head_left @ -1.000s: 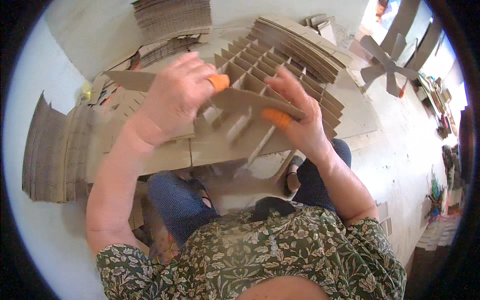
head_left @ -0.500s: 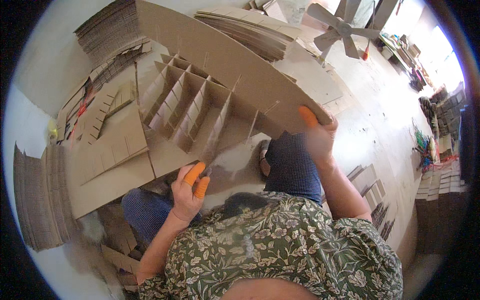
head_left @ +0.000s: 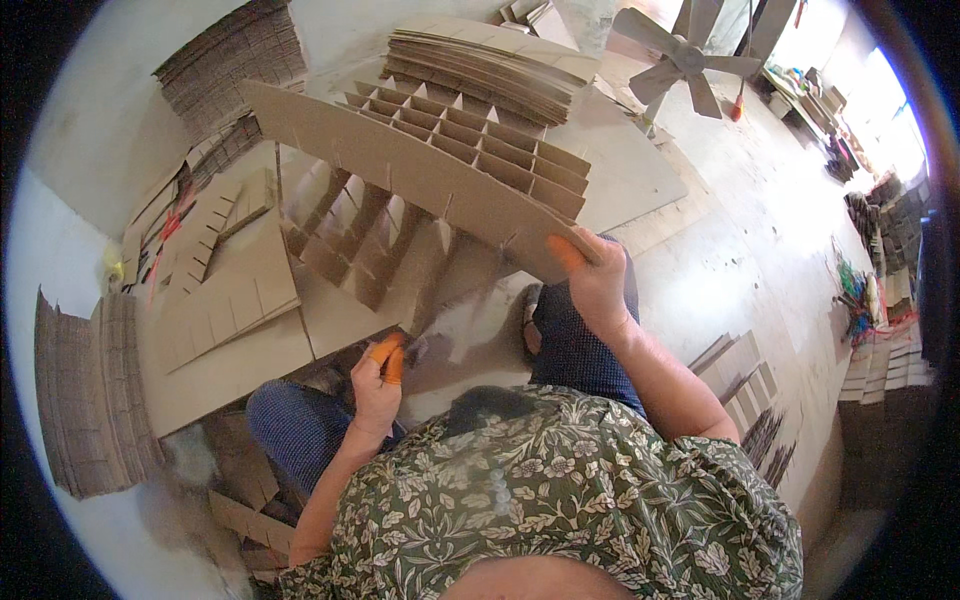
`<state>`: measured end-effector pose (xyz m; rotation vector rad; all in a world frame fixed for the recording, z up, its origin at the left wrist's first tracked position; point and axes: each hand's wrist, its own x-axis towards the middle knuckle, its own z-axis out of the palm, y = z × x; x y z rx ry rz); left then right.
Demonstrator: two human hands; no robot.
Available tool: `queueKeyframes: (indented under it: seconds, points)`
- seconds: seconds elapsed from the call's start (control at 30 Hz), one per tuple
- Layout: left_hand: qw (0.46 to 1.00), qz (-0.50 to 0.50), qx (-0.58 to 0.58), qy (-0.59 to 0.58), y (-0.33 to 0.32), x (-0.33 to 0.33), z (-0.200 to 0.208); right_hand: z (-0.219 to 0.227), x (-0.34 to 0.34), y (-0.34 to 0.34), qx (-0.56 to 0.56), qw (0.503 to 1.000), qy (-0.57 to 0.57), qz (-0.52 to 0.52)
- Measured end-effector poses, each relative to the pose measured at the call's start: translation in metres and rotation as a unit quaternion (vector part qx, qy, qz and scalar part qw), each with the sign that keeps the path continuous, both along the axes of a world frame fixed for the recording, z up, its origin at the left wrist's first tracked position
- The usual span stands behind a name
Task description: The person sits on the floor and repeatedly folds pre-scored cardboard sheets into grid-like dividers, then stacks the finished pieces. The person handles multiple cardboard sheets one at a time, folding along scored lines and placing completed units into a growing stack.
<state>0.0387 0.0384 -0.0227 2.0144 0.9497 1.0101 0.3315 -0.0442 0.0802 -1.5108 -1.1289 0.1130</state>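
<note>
My right hand [head_left: 598, 285], with an orange finger cover, grips the right end of a long slotted cardboard strip [head_left: 390, 175]. The strip slants from the upper left down to that hand. Several cardboard cross strips [head_left: 375, 245] stand below and behind its lower edge, partly blurred. My left hand [head_left: 376, 375], orange covers on its fingers, is closed at the near end of one cross strip [head_left: 428, 275]; the exact contact is hard to see. Just behind the long strip lies a cardboard divider grid [head_left: 480, 140], its near side partly hidden.
Loose slotted cardboard pieces [head_left: 225, 310] lie on the board at left. Cardboard stacks stand at the far left [head_left: 85, 390], the upper left [head_left: 230, 65] and behind the grid [head_left: 490, 60]. A fan [head_left: 688, 58] stands at the upper right. More strips [head_left: 740, 380] lie right of my knee.
My right hand has moved left and slightly down with the long strip, which now sits lower and shows the grid behind it. My left hand has shifted slightly left, its fingers closer together.
</note>
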Motion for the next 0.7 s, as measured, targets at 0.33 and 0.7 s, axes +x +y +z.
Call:
queueKeyframes:
  seconds: [0.33, 0.7]
  points:
    - [0.999, -0.049, 0.014, 0.008, -0.005, 0.0, 0.011, -0.01, -0.007, 0.005, 0.013, 1.0, -0.017, -0.019]
    - [0.975, -0.162, 0.144, 0.05, -0.006, 0.045, 0.036, -0.001, 0.003, 0.008, 0.007, 0.999, -0.037, -0.037]
